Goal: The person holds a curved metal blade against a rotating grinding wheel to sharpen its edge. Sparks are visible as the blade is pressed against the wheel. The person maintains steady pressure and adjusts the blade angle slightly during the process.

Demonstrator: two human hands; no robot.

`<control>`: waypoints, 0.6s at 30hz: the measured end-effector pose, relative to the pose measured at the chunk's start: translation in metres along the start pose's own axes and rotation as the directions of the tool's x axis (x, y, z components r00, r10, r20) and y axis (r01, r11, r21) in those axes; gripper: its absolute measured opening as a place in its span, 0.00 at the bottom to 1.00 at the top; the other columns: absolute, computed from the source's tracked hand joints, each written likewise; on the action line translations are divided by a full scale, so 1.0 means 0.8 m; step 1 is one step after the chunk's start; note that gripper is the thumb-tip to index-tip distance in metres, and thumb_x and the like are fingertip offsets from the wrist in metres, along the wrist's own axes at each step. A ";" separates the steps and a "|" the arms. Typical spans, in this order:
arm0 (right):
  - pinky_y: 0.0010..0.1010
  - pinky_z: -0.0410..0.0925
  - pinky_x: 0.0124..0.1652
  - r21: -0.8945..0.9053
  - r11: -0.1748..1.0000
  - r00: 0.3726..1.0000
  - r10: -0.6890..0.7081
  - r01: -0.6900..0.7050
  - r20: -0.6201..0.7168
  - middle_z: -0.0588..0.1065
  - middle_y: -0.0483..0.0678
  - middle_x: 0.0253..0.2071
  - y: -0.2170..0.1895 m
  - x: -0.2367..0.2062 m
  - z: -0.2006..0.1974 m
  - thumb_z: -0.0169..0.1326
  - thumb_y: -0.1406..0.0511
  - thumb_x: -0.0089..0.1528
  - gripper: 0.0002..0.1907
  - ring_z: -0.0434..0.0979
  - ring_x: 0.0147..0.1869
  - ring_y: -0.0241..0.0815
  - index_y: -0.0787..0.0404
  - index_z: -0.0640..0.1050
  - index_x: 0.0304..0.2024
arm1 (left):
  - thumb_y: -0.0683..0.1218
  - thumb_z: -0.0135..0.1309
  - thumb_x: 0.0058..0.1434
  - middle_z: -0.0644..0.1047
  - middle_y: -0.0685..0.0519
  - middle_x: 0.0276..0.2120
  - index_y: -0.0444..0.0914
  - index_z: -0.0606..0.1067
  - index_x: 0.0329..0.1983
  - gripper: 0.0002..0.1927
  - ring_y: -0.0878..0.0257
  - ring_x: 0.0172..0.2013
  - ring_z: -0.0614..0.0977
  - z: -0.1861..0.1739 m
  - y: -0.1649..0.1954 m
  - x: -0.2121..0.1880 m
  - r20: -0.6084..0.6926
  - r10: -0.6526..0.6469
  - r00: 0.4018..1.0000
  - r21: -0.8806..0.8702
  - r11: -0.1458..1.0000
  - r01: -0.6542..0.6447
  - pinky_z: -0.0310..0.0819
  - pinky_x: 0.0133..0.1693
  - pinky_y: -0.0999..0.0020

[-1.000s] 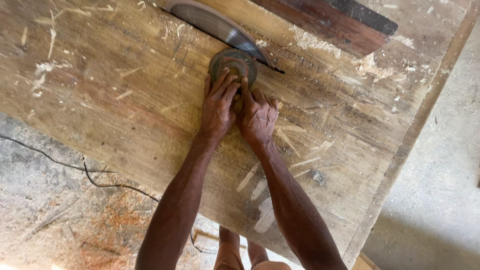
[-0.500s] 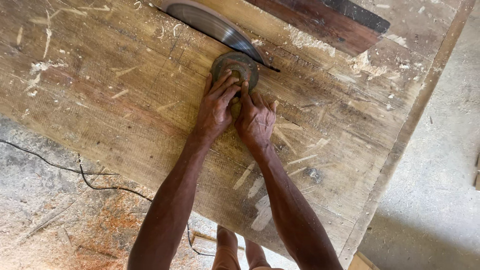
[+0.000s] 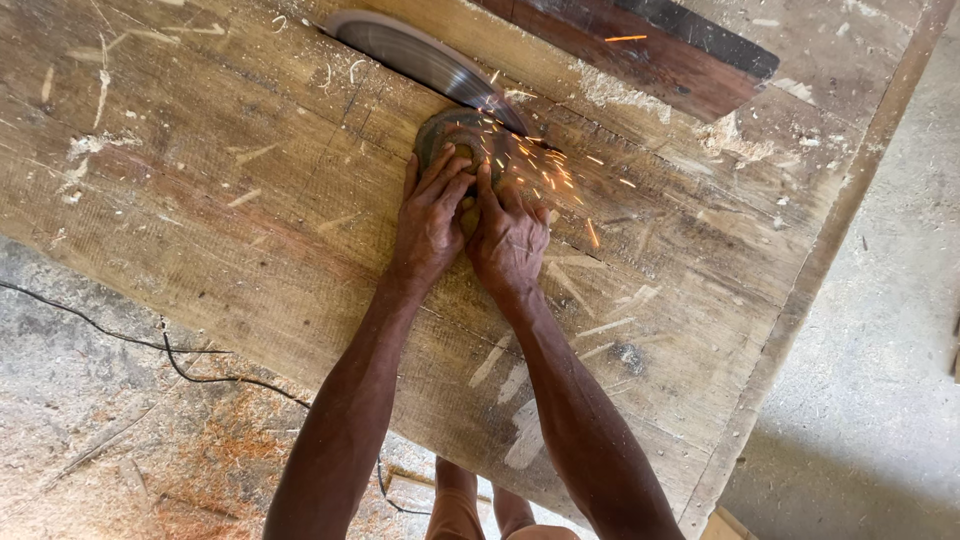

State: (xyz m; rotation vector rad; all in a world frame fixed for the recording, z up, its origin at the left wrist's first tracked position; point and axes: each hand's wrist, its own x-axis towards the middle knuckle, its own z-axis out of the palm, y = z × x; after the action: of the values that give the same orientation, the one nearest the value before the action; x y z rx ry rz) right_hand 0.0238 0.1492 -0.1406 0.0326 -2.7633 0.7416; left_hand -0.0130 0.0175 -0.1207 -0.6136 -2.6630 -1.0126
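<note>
Both hands, left hand [image 3: 430, 215] and right hand [image 3: 508, 235], are pressing their grip on a round metal disc [image 3: 452, 138] against the saw blade [image 3: 425, 55], sparks [image 3: 555, 175] flying over the wooden table [image 3: 200, 200].

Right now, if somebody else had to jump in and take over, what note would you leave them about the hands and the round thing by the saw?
Left hand: flat on the round disc, pressing it down on the wooden saw table.
Right hand: beside the left, fingers on the same disc.
The disc's edge meets the circular saw blade standing up through the table slot; orange sparks fly to the right.
Done: contact is made, grinding is under way.
Left: how much edge remains cannot be told.
A dark wooden board lies behind the blade; a black cable trails on the floor.
</note>
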 end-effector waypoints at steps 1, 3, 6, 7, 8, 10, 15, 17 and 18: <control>0.39 0.63 0.42 -0.005 1.000 1.000 0.002 -0.002 0.011 0.79 0.48 0.36 0.000 0.001 0.001 0.54 0.60 0.70 0.23 0.75 0.30 0.40 0.59 0.76 0.67 | 0.37 0.60 0.65 0.77 0.43 0.63 0.34 0.78 0.55 0.14 0.48 0.72 0.69 0.000 -0.001 0.000 0.003 -0.002 1.000 0.008 1.000 0.002 0.48 0.73 0.31; 0.40 0.62 0.41 -0.010 1.000 1.000 -0.005 0.005 0.028 0.79 0.48 0.35 -0.002 0.005 0.002 0.55 0.59 0.69 0.24 0.76 0.31 0.41 0.60 0.76 0.66 | 0.37 0.60 0.65 0.77 0.44 0.63 0.34 0.78 0.55 0.15 0.48 0.71 0.69 0.000 -0.003 0.000 -0.002 -0.003 1.000 0.033 0.999 0.003 0.47 0.72 0.31; 0.41 0.63 0.44 -0.017 1.000 1.000 -0.022 0.022 -0.009 0.78 0.47 0.36 -0.006 0.007 0.002 0.54 0.61 0.68 0.22 0.78 0.35 0.42 0.57 0.77 0.65 | 0.38 0.59 0.66 0.77 0.44 0.63 0.33 0.77 0.54 0.13 0.48 0.72 0.70 0.000 -0.005 -0.001 -0.022 -0.005 1.000 0.022 1.000 0.005 0.49 0.73 0.31; 0.41 0.63 0.43 -0.010 1.000 1.000 -0.009 0.009 0.011 0.78 0.48 0.37 -0.007 0.010 0.002 0.55 0.62 0.68 0.23 0.78 0.35 0.42 0.58 0.77 0.65 | 0.38 0.59 0.66 0.77 0.44 0.63 0.33 0.78 0.54 0.13 0.48 0.71 0.70 0.000 -0.006 -0.001 -0.029 -0.011 1.000 0.024 1.000 0.012 0.49 0.73 0.31; 0.41 0.63 0.42 -0.004 1.000 0.999 0.007 -0.006 0.031 0.79 0.48 0.37 -0.008 0.011 0.002 0.55 0.62 0.68 0.23 0.78 0.35 0.42 0.58 0.77 0.66 | 0.38 0.58 0.66 0.77 0.44 0.62 0.33 0.78 0.54 0.13 0.48 0.71 0.70 0.000 -0.006 -0.001 -0.033 -0.017 0.999 0.024 1.000 0.018 0.50 0.73 0.31; 0.42 0.63 0.41 0.001 1.000 0.999 0.012 -0.012 0.049 0.79 0.48 0.38 -0.009 0.014 0.002 0.55 0.62 0.68 0.23 0.79 0.35 0.42 0.58 0.77 0.66 | 0.38 0.57 0.67 0.77 0.44 0.62 0.33 0.78 0.54 0.12 0.48 0.71 0.70 0.000 -0.008 0.000 -0.044 -0.022 0.999 0.029 0.999 0.023 0.49 0.73 0.30; 0.41 0.65 0.42 0.025 1.000 1.000 -0.012 0.011 0.028 0.81 0.49 0.42 -0.011 0.018 0.009 0.55 0.61 0.68 0.22 0.80 0.34 0.41 0.58 0.77 0.65 | 0.38 0.57 0.67 0.77 0.44 0.62 0.33 0.78 0.53 0.11 0.48 0.71 0.69 -0.003 -0.010 0.003 -0.045 -0.032 0.998 0.037 0.999 0.034 0.47 0.73 0.30; 0.40 0.66 0.43 0.008 0.999 0.999 -0.052 0.052 -0.016 0.81 0.50 0.46 -0.011 0.020 0.012 0.55 0.60 0.69 0.23 0.80 0.36 0.41 0.57 0.76 0.66 | 0.37 0.57 0.67 0.77 0.44 0.62 0.33 0.78 0.53 0.12 0.48 0.71 0.69 -0.005 -0.011 0.002 -0.046 -0.044 0.998 0.030 0.999 0.046 0.47 0.73 0.31; 0.39 0.66 0.43 0.000 0.997 0.997 -0.074 0.074 -0.037 0.81 0.51 0.48 -0.011 0.020 0.014 0.55 0.60 0.69 0.23 0.81 0.37 0.41 0.57 0.76 0.66 | 0.37 0.57 0.67 0.77 0.44 0.62 0.33 0.78 0.53 0.12 0.48 0.72 0.69 -0.007 -0.010 0.002 -0.048 -0.050 0.998 0.026 0.998 0.052 0.47 0.73 0.31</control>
State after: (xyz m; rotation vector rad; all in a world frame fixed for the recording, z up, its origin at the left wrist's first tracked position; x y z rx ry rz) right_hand 0.0063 0.1368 -0.1409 0.1198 -2.7102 0.7168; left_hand -0.0176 0.0089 -0.1211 -0.5123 -2.6593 -0.9894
